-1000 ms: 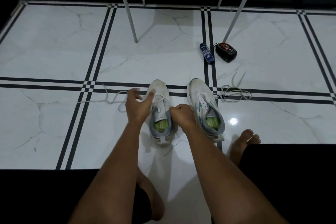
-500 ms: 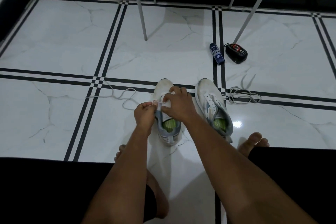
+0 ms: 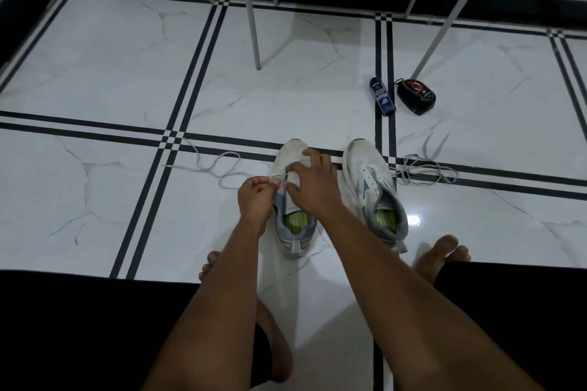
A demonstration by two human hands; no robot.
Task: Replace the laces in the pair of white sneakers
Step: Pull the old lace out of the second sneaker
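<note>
Pinching lace (image 3: 222, 168) at left sneaker (image 3: 293, 219): left hand (image 3: 255, 200); right hand (image 3: 313, 182) likewise

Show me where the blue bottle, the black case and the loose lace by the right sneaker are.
blue bottle (image 3: 382, 96), head view, on its label.
black case (image 3: 416, 96), head view, on its lid.
loose lace (image 3: 425, 171), head view, on its tangled loops.

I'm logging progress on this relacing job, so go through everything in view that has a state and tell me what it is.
Left sneaker: upright on floor, being laced near the toe.
Right sneaker: upright, no lace, eyelets empty.
Lace on the left: trails across the floor to the left sneaker.
Loose lace: bundled on floor beside the right sneaker.
Left hand: pinches the lace.
Right hand: fingers spread over the left sneaker's front.
</note>
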